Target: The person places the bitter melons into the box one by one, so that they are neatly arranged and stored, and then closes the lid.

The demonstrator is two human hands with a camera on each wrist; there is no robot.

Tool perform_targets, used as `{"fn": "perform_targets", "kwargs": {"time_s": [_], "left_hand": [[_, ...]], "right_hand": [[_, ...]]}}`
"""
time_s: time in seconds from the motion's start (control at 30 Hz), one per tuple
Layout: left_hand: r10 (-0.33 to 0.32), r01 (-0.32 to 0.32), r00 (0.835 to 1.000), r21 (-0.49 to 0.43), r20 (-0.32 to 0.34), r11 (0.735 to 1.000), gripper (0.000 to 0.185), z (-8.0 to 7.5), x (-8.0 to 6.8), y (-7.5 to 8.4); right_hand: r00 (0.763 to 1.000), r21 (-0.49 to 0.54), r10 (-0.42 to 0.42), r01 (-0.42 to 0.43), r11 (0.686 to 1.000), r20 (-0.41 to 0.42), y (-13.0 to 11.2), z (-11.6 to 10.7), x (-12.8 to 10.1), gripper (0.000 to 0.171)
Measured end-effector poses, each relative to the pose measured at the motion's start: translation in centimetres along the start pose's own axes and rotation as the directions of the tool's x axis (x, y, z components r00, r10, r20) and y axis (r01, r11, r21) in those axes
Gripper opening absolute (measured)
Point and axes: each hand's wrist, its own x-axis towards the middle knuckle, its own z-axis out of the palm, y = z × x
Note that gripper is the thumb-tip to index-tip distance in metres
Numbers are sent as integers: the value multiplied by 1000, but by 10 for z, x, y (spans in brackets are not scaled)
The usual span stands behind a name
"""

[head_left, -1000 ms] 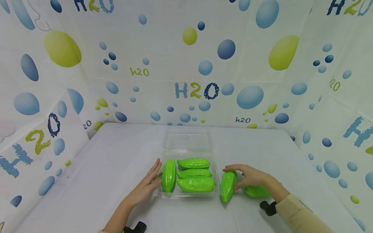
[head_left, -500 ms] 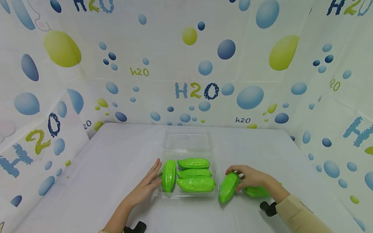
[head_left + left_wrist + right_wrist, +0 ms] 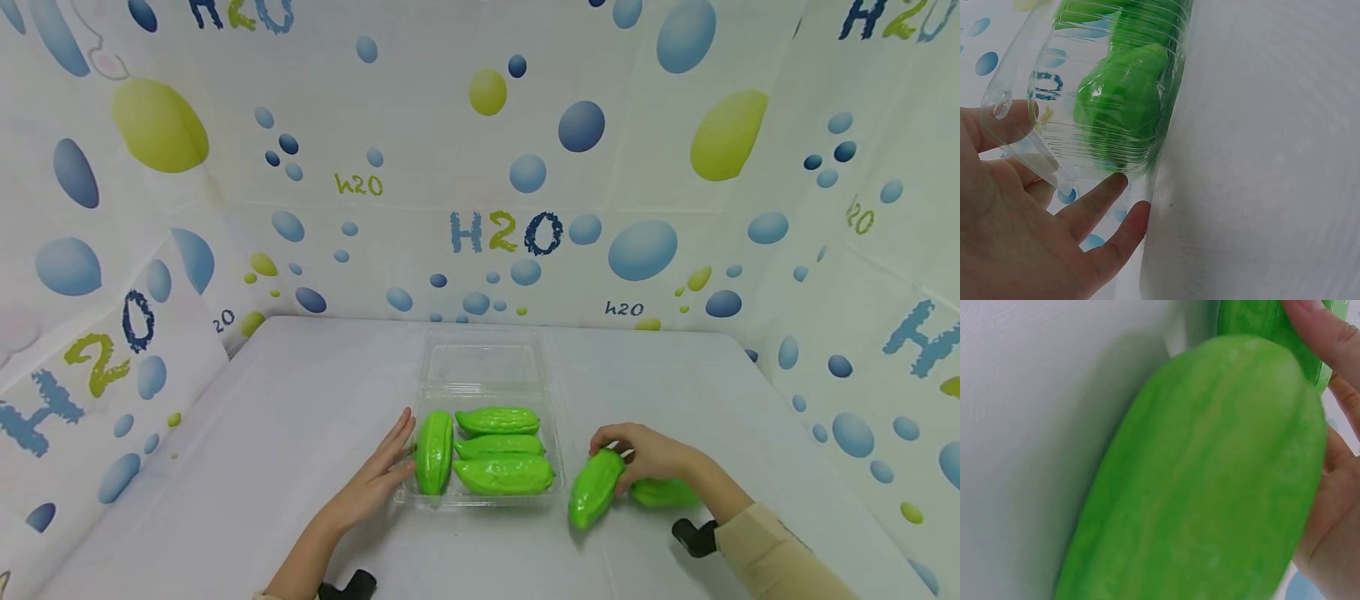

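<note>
A: Nearest, right side?

B: Right hand [image 3: 651, 457], fingers curled over the far end of a loose green gourd [image 3: 595, 489]; gourd tilted, near end toward the table [image 3: 300, 400] front, lying just right of the clear plastic tray [image 3: 557, 467]. In the right wrist view, gourd [image 3: 1204, 487] filling the frame, fingertips [image 3: 1322, 331] wrapped over its top. Beige sleeve [image 3: 772, 554] behind the wrist.

A: Anything else beside that hand?

B: Second loose gourd [image 3: 663, 493], flat on the table, partly hidden under the palm; contact with it not discernible.

A: Nearest, left side?

B: Left hand [image 3: 378, 475], fingers straight and relaxed, laid flat against the tray's left wall; nothing gripped. Confirmed in the left wrist view: hand [image 3: 1029, 231] spread along the ribbed clear wall [image 3: 1085, 125], green showing through.

A: Tray contents?

B: Four green gourds. One [image 3: 435, 452] lengthwise at the left end; three crosswise to its right, stacked near to far: [image 3: 504, 475], [image 3: 498, 447], [image 3: 498, 420].

A: Farther back?

B: Hinged clear lid [image 3: 483, 362], open, lying flat behind the tray. Beyond the table edge, white backdrop [image 3: 525, 167] with blue and yellow-green bubbles and "H2O" lettering.
</note>
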Motion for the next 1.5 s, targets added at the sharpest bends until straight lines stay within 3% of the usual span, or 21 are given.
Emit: {"fn": "perform_targets", "kwargs": {"time_s": [0.47,1.03,1.5], "left_hand": [[7,-7,1000,2,-2,1000,60,0,0,0],[0,0,1000,-3,5,1000,60,0,1,-1],[-3,3,1000,-4,11,1000,60,0,0,1]], "right_hand": [[999,25,-22,23,999,-23,-14,-14,-12,49],[997,-14,-16,16,1000,-73,-23,-25,-21,48],[987,-10,-41,40,999,-154,-32,-32,-26,51]]}}
